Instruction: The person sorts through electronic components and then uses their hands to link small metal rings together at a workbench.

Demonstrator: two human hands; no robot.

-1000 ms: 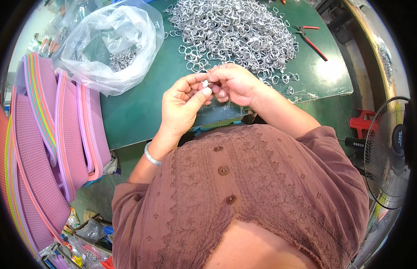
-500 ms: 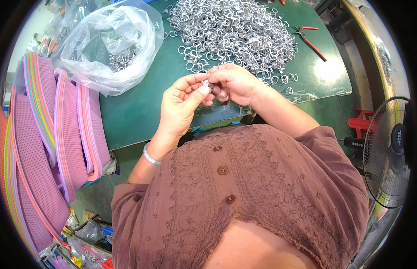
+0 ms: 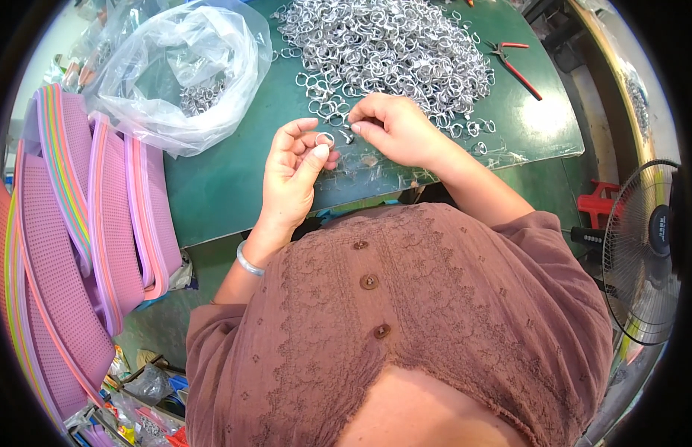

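Note:
My left hand (image 3: 290, 167) pinches a small silver ring (image 3: 325, 139) between thumb and fingers, above the table's near edge. To its right, my right hand (image 3: 398, 132) is closed, with thumb and forefinger together. A tiny silver piece (image 3: 346, 137) shows by those fingertips; whether they grip it or it lies apart I cannot tell. Just beyond both hands spreads a large heap of silver metal rings (image 3: 387, 56), with several loose ones at its near edge.
The green table (image 3: 219, 194) also bears a clear plastic bag (image 3: 245, 82) with metal pieces inside and red-handled pliers (image 3: 518, 73). Pink baskets (image 3: 55, 246) stand at the left. At the right are a fan (image 3: 640, 253) and a red stool (image 3: 600, 203).
My hands were together at one small silver piece and have come apart. The right hand has moved right, and the ring now shows clearly in my left hand.

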